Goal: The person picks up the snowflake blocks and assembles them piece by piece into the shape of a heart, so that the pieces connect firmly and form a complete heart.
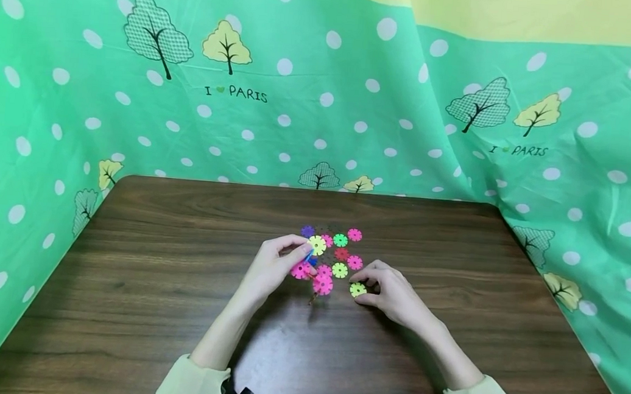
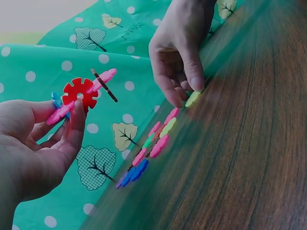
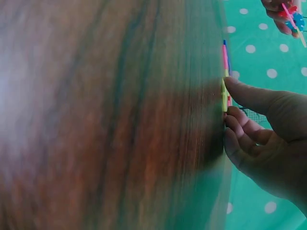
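Observation:
In the head view my left hand (image 1: 266,272) holds a joined cluster of notched plastic discs above the table. A pink disc (image 1: 323,285) and a yellow disc (image 1: 317,245) belong to that cluster. The left wrist view shows its red disc (image 2: 72,89) near the fingertips, plus blue and pink ones and a brown disc (image 2: 108,90) seen edge-on at the far end. Low over the tabletop, my right hand (image 1: 396,295) pinches a loose yellow-green disc (image 1: 357,290) between thumb and fingers. Its thumb (image 3: 254,97) touches the disc's edge in the right wrist view.
More loose discs lie flat just beyond the hands: a yellow-green disc (image 1: 339,270), a green disc (image 1: 340,240), a red disc (image 1: 341,254), a purple disc (image 1: 307,231) and several pink ones. A dotted green cloth (image 1: 299,116) hangs around the brown wooden table (image 1: 148,307).

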A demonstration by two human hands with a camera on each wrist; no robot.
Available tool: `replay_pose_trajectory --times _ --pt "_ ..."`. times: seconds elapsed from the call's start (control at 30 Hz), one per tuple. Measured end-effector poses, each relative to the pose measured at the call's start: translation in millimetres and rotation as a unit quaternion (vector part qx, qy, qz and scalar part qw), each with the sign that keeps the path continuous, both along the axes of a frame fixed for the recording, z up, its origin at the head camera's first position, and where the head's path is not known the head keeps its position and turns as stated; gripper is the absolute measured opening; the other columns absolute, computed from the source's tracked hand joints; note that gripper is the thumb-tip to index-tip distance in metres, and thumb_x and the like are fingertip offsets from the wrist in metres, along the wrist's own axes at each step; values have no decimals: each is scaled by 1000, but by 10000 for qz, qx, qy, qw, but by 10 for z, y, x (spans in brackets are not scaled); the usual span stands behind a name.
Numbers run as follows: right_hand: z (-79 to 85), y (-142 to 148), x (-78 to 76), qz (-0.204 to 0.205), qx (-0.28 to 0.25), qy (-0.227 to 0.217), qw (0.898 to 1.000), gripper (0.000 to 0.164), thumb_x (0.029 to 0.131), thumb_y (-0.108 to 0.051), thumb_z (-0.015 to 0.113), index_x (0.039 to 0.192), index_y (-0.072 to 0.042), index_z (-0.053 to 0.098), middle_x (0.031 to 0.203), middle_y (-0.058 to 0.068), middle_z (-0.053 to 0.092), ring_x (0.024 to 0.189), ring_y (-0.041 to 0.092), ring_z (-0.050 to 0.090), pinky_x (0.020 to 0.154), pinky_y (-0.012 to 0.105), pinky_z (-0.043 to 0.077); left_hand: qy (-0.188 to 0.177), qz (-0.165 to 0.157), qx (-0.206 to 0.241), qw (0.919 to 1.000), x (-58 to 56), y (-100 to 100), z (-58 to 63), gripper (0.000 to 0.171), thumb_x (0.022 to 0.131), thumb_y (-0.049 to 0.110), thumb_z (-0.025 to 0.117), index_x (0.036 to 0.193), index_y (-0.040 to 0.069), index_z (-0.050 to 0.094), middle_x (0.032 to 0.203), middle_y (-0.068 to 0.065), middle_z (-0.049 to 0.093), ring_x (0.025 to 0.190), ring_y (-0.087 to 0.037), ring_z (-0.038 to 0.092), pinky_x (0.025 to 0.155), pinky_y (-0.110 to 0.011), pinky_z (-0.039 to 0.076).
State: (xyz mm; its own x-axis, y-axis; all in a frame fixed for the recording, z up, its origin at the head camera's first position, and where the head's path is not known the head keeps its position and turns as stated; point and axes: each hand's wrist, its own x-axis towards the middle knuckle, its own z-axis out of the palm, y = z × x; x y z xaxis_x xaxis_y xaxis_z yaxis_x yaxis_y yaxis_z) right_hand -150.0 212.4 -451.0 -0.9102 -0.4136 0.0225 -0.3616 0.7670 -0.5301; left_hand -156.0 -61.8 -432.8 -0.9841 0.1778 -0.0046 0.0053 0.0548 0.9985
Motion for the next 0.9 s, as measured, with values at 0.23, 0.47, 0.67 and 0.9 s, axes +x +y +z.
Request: replay_pose_trajectory --times 0.23,0.47,0.67,0.9 --pt "-17 -29 -15 -102 9 80 9999 24 82 -11 86 105 -15 78 101 1 68 89 16 63 77 27 52 0 44 -69 10000 -9 -16 -9 20 99 20 69 114 8 76 108 -10 76 101 -22 66 88 -25 53" --pt "-51 -19 -5 -329 -147 10 9993 22 80 -9 88 98 -15 75 97 1 67 84 13 62 75 24 53 53 -8 -88 9999 -6 -10 -18 20 99 21 68 113 9 76 107 -9 75 99 -21 65 88 -26 52" --pt "-48 -44 -12 -472 -265 -80 9985 22 80 -9 86 97 -16 73 89 -2 67 76 6 57 68 22 48 85 -12 -88 9999 -5 -11 -22 20 100 22 68 113 9 76 107 -7 75 102 -24 66 89 -26 53" --pt "-43 -58 -9 -945 -810 95 9922 9 87 -13 83 92 -18 77 79 -4 71 69 4 57 66 21 48 116 -24 -169 9998 -6 -4 -35 19 100 23 68 112 11 77 107 -6 75 100 -20 66 91 -27 52"
